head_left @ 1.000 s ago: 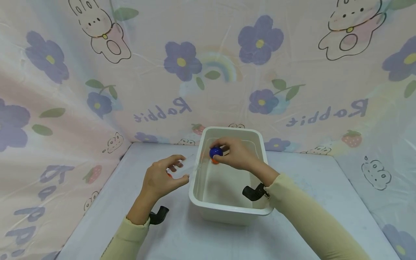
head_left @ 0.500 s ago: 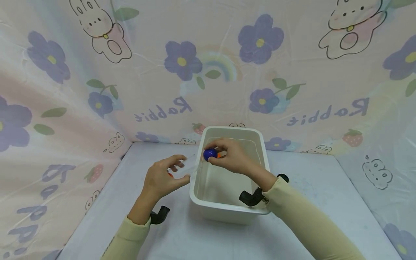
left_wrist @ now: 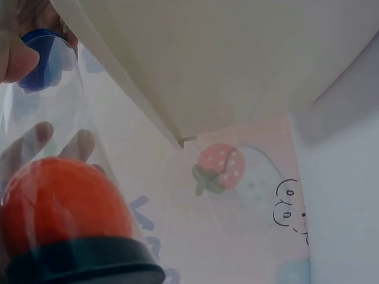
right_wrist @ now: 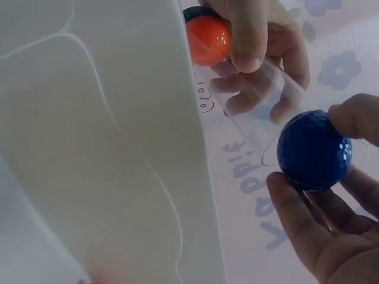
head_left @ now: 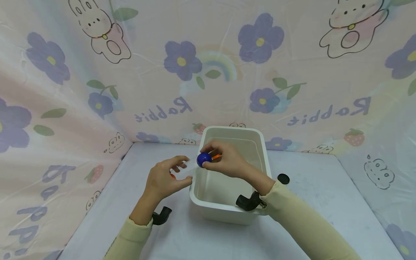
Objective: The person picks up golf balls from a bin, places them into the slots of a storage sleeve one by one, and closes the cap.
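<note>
My left hand (head_left: 162, 178) grips a clear plastic tube (left_wrist: 89, 118), thumb on one side and fingers on the other. Inside its far end sits an orange ball (right_wrist: 208, 40) against a dark end cap (left_wrist: 89, 260). My right hand (head_left: 229, 160) pinches a blue golf ball (right_wrist: 314, 151) between thumb and fingertips. The ball is right at the tube's open mouth, above the bin's left rim. In the left wrist view the blue ball shows through the clear wall at that end.
A white rectangular bin (head_left: 229, 207) stands on the white table (head_left: 312, 202) under my right forearm. Something orange (head_left: 216, 156) shows in it behind my right fingers. A round black lid (head_left: 283, 178) lies on the table right of the bin. A printed curtain hangs behind.
My right hand has carried the blue golf ball leftward from over the bin to the tube's mouth. The black lid has come into view beside the bin. My left hand has barely moved.
</note>
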`<state>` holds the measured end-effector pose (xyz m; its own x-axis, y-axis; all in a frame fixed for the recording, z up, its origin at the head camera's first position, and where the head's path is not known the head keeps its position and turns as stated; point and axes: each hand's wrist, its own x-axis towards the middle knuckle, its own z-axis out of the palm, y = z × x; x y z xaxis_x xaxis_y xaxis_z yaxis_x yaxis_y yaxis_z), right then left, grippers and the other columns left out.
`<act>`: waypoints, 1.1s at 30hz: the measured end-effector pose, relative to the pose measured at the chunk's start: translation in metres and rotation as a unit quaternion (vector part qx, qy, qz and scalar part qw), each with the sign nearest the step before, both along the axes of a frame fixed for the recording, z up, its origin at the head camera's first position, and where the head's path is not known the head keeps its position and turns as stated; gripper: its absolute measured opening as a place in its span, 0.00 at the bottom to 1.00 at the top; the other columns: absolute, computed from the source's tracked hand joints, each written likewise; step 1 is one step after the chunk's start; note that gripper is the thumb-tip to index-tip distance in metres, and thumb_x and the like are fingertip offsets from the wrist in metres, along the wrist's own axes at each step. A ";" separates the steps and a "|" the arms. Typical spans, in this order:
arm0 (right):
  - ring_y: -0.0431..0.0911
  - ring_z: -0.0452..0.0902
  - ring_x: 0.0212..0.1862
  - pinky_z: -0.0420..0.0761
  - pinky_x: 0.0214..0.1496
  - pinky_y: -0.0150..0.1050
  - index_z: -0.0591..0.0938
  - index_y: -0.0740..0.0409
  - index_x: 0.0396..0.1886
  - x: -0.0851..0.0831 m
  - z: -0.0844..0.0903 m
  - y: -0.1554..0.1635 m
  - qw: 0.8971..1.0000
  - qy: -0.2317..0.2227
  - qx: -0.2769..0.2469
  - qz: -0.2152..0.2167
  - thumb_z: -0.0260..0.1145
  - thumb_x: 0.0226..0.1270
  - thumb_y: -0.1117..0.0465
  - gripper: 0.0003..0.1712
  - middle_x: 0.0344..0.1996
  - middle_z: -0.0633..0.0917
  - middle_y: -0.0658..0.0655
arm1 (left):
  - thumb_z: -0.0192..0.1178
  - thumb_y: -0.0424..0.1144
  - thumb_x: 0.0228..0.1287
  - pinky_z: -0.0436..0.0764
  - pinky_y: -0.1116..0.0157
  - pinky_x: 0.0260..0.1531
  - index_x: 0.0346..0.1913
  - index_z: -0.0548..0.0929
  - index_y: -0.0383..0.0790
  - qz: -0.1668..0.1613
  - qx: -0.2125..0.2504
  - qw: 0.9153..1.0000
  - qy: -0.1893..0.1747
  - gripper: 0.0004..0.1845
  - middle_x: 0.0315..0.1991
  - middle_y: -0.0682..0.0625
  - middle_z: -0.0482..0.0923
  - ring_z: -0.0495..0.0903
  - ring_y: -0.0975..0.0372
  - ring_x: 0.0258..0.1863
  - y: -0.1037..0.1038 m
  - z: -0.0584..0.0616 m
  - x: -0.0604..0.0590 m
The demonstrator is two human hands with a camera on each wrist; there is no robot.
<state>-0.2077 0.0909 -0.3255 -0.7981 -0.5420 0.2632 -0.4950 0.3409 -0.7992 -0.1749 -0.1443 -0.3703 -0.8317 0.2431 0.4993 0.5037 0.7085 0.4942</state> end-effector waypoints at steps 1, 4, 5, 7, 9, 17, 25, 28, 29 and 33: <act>0.48 0.82 0.47 0.84 0.46 0.38 0.80 0.58 0.48 0.000 0.000 0.000 1.000 0.000 0.002 0.001 0.71 0.56 0.63 0.19 0.46 0.83 0.57 | 0.72 0.48 0.43 0.75 0.73 0.20 0.48 0.83 0.56 -0.001 0.000 1.000 0.001 0.24 0.34 0.57 0.86 0.81 0.68 0.29 0.000 0.000 0.000; 0.49 0.82 0.47 0.84 0.47 0.39 0.80 0.58 0.48 0.000 0.000 -0.001 1.000 -0.003 0.005 0.005 0.72 0.56 0.63 0.19 0.46 0.83 0.57 | 0.72 0.48 0.43 0.75 0.73 0.20 0.48 0.83 0.56 -0.004 -0.001 1.000 0.004 0.24 0.34 0.57 0.87 0.80 0.68 0.29 0.000 0.000 0.000; 0.49 0.82 0.47 0.84 0.47 0.39 0.80 0.58 0.48 0.000 0.000 -0.001 1.000 -0.003 0.007 0.006 0.72 0.56 0.63 0.19 0.46 0.83 0.56 | 0.72 0.48 0.43 0.75 0.73 0.20 0.48 0.83 0.56 -0.005 -0.002 1.000 0.005 0.23 0.34 0.56 0.87 0.80 0.67 0.29 0.000 0.000 0.000; 0.49 0.83 0.47 0.84 0.46 0.38 0.81 0.58 0.48 -0.001 -0.001 -0.001 1.000 -0.005 0.012 0.007 0.72 0.56 0.63 0.19 0.46 0.84 0.56 | 0.71 0.48 0.43 0.75 0.73 0.20 0.48 0.82 0.56 -0.006 -0.004 1.000 0.005 0.23 0.34 0.56 0.87 0.80 0.68 0.29 0.000 0.000 0.000; 0.48 0.83 0.47 0.84 0.46 0.38 0.81 0.58 0.48 0.000 -0.001 0.000 1.000 -0.006 0.015 0.009 0.72 0.56 0.63 0.19 0.47 0.84 0.56 | 0.72 0.48 0.43 0.75 0.73 0.20 0.48 0.82 0.56 -0.007 -0.004 1.000 0.005 0.23 0.34 0.56 0.87 0.80 0.68 0.29 0.001 0.001 0.000; 0.49 0.82 0.48 0.84 0.46 0.36 0.80 0.58 0.48 0.001 0.002 -0.001 0.999 -0.005 0.033 0.016 0.71 0.56 0.63 0.19 0.47 0.83 0.56 | 0.71 0.49 0.42 0.74 0.72 0.20 0.46 0.82 0.56 -0.013 -0.001 1.000 0.010 0.23 0.34 0.57 0.86 0.80 0.69 0.29 0.001 0.001 0.001; 0.48 0.82 0.47 0.84 0.46 0.35 0.78 0.59 0.47 0.002 0.002 -0.002 0.999 -0.006 0.047 0.027 0.70 0.56 0.63 0.18 0.46 0.83 0.56 | 0.72 0.49 0.42 0.74 0.72 0.21 0.46 0.82 0.56 -0.021 -0.003 1.000 0.006 0.23 0.34 0.55 0.87 0.80 0.68 0.29 0.001 0.000 0.002; 0.48 0.82 0.47 0.84 0.45 0.34 0.79 0.59 0.47 0.002 0.001 -0.001 0.998 -0.008 0.046 0.030 0.70 0.57 0.63 0.18 0.46 0.83 0.56 | 0.72 0.49 0.42 0.74 0.72 0.21 0.46 0.82 0.55 -0.022 -0.005 1.000 0.006 0.23 0.34 0.54 0.87 0.81 0.67 0.29 0.001 0.000 0.002; 0.48 0.82 0.47 0.84 0.46 0.34 0.79 0.59 0.47 0.001 0.001 -0.001 0.998 -0.009 0.046 0.032 0.70 0.57 0.63 0.18 0.46 0.82 0.56 | 0.72 0.49 0.42 0.74 0.72 0.21 0.46 0.82 0.55 -0.023 -0.005 1.000 0.008 0.23 0.34 0.54 0.87 0.81 0.67 0.29 0.001 0.000 0.002; 0.47 0.82 0.47 0.83 0.46 0.34 0.80 0.59 0.47 0.000 0.000 0.000 0.998 -0.010 0.042 0.036 0.70 0.57 0.63 0.18 0.46 0.83 0.56 | 0.72 0.49 0.41 0.74 0.73 0.21 0.46 0.82 0.55 -0.024 -0.009 1.000 0.017 0.23 0.34 0.54 0.87 0.81 0.67 0.29 0.002 0.000 0.001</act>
<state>-0.2075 0.0906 -0.3259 -0.7609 -0.6174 0.1995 -0.5052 0.3709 -0.7792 -0.1736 -0.1428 -0.3702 -0.8009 0.2927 0.5223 0.5545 0.6917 0.4627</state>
